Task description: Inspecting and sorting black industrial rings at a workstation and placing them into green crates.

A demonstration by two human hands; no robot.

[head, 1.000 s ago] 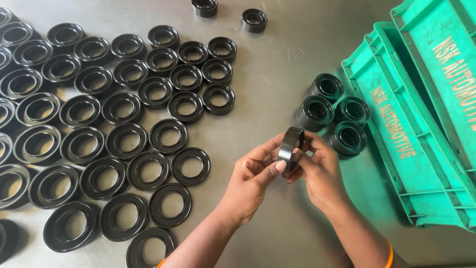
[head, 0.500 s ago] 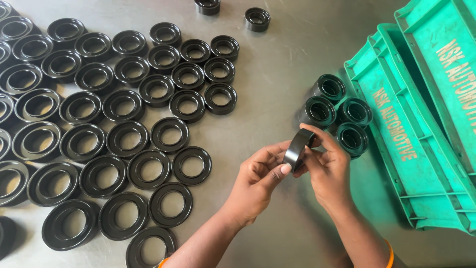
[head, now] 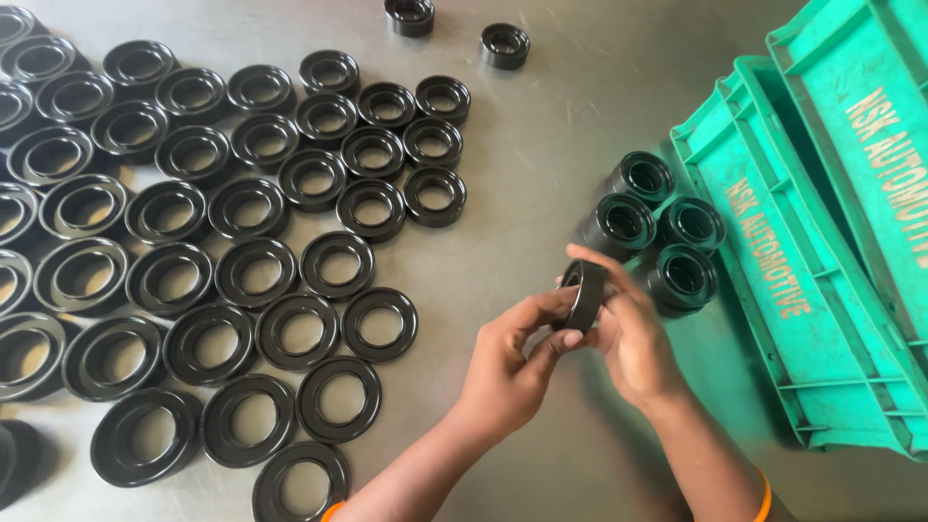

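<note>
Both forearms reach in from the near edge; left hand (head: 507, 372) and right hand (head: 633, 338) pinch 1 black ring (head: 586, 295) on edge between fingertips

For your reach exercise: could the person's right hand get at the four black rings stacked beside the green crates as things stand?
Probably yes. The right hand is just beside the stacked rings, with only bare table between, though both it and the left hand currently grip a black ring.

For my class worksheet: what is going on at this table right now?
A person holds one black ring edge-on between both hands, left hand and right hand, above a metal table. Many rings lie flat in rows to the left. Four stacked rings stand beside green crates.
</note>
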